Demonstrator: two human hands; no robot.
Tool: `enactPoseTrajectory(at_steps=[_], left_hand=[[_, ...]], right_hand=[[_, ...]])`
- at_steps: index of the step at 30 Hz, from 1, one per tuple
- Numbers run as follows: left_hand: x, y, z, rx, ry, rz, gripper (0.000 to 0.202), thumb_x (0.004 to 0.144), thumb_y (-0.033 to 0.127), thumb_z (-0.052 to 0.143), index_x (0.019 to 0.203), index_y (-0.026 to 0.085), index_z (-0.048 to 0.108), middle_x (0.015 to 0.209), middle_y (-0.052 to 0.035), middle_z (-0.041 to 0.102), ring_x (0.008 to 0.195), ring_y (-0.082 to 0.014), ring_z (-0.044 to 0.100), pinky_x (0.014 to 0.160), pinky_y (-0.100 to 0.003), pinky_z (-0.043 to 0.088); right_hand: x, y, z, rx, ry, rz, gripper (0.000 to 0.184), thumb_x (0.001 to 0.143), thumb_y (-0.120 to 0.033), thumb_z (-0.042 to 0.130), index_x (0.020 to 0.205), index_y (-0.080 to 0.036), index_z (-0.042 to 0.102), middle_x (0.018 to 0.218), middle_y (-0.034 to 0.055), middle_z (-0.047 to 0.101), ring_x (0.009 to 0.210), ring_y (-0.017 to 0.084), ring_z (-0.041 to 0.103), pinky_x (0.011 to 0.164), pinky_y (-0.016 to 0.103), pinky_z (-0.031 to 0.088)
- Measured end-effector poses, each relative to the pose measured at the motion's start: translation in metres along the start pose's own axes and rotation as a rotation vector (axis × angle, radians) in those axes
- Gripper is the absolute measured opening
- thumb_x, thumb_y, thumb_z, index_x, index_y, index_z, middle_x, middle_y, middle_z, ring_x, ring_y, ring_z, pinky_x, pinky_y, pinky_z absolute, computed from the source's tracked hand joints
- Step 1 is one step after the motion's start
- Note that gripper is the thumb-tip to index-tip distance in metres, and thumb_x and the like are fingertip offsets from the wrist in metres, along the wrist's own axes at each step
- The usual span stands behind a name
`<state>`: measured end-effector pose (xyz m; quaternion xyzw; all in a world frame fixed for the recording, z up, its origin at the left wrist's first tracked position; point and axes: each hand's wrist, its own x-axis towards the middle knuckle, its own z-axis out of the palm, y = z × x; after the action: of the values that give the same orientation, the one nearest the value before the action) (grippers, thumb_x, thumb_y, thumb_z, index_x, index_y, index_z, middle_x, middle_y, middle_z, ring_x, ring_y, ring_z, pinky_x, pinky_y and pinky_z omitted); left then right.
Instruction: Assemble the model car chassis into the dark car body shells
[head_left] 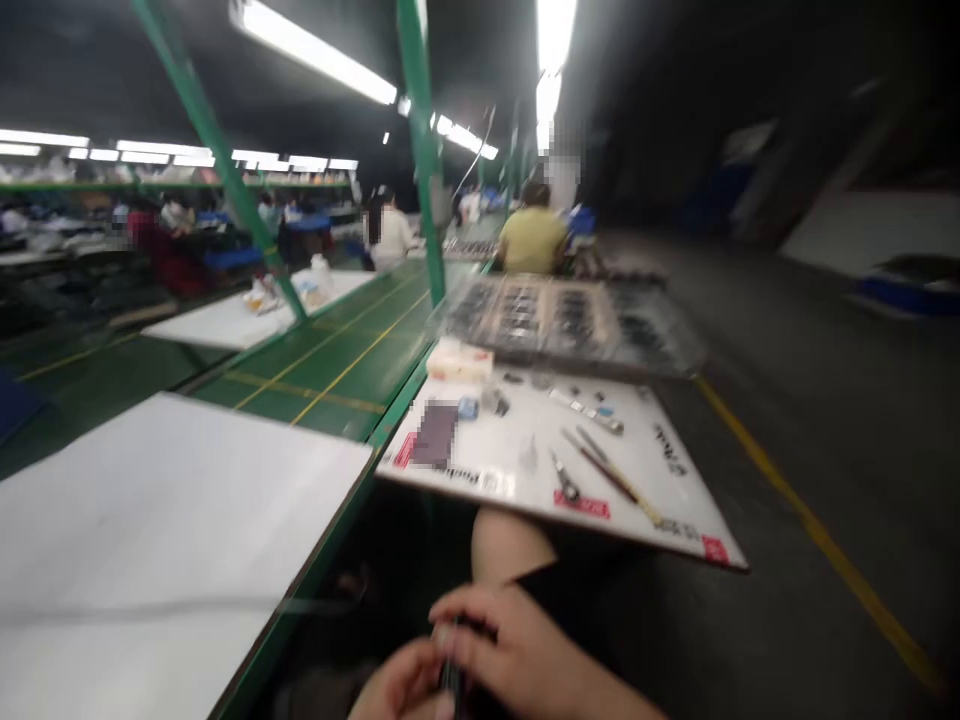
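Note:
Low in the view, my left hand (401, 685) and my right hand (514, 640) meet over my lap. Both have their fingers closed around a small dark object (453, 672); it is blurred and mostly covered, so its kind does not show. Beyond my knee (510, 545) lies a white work board (517, 420) with printed lettering. On it are a pointed tool with a dark handle (566, 478), a long thin brown-and-yellow tool (619, 475) and a silver tool (589, 410), all smeared by motion.
A green conveyor table (352, 345) runs along the left, with a white sheet (150, 540) nearby. Behind the board stand a pale box (459, 360) and a clear-covered tray of dark parts (566, 325). A green post (421, 150) rises there. Several people sit farther off.

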<state>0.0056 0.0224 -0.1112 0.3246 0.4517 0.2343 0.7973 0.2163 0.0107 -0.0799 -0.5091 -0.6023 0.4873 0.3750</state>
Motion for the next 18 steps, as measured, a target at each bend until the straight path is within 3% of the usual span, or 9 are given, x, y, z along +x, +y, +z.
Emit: enactPoseTrajectory(at_steps=[3,5,8,14,18], left_hand=[[-0.036,0.002,0.01,-0.153,-0.088,0.043,0.062,0.075,0.052,0.115,0.122,0.019,0.09,0.113,-0.0132,0.085,0.095,-0.0249,0.086,0.077,-0.03,0.065],[-0.046,0.011,0.015,-0.275,-0.169,0.001,0.057,0.087,0.048,0.108,0.13,0.016,0.086,0.121,-0.0148,0.086,0.101,-0.0266,0.089,0.079,-0.028,0.067],[-0.051,0.019,0.017,-0.414,-0.248,-0.036,0.051,0.099,0.046,0.098,0.136,0.016,0.083,0.127,-0.0163,0.088,0.108,-0.0313,0.092,0.084,-0.032,0.072],[-0.058,0.012,0.017,-0.485,-0.326,-0.054,0.045,0.104,0.049,0.094,0.135,0.019,0.083,0.126,-0.0145,0.09,0.112,-0.0321,0.093,0.092,-0.037,0.077],[-0.055,0.009,0.015,-0.502,-0.403,-0.079,0.051,0.103,0.051,0.095,0.139,0.016,0.083,0.128,-0.0162,0.089,0.107,-0.028,0.092,0.087,-0.032,0.076]], right_hand=[[-0.014,-0.015,-0.007,0.124,-0.02,0.111,0.051,0.108,-0.067,0.076,0.134,-0.025,0.089,0.12,0.0084,0.09,0.104,0.027,0.084,0.093,0.037,0.068],[-0.014,-0.016,-0.01,0.211,-0.031,0.181,0.06,0.111,-0.075,0.069,0.144,-0.026,0.085,0.126,0.0088,0.089,0.102,0.024,0.083,0.093,0.036,0.069],[-0.016,-0.014,-0.009,0.355,0.026,0.225,0.059,0.11,-0.076,0.073,0.136,-0.025,0.088,0.116,0.0081,0.089,0.094,0.023,0.083,0.09,0.037,0.071],[-0.029,-0.023,-0.008,0.361,0.15,0.167,0.045,0.107,-0.068,0.084,0.119,-0.026,0.093,0.108,0.0064,0.089,0.098,0.024,0.085,0.097,0.038,0.071],[-0.031,-0.024,-0.009,0.432,0.103,0.091,0.045,0.107,-0.07,0.083,0.114,-0.027,0.092,0.102,0.0047,0.086,0.093,0.022,0.082,0.091,0.036,0.07]])
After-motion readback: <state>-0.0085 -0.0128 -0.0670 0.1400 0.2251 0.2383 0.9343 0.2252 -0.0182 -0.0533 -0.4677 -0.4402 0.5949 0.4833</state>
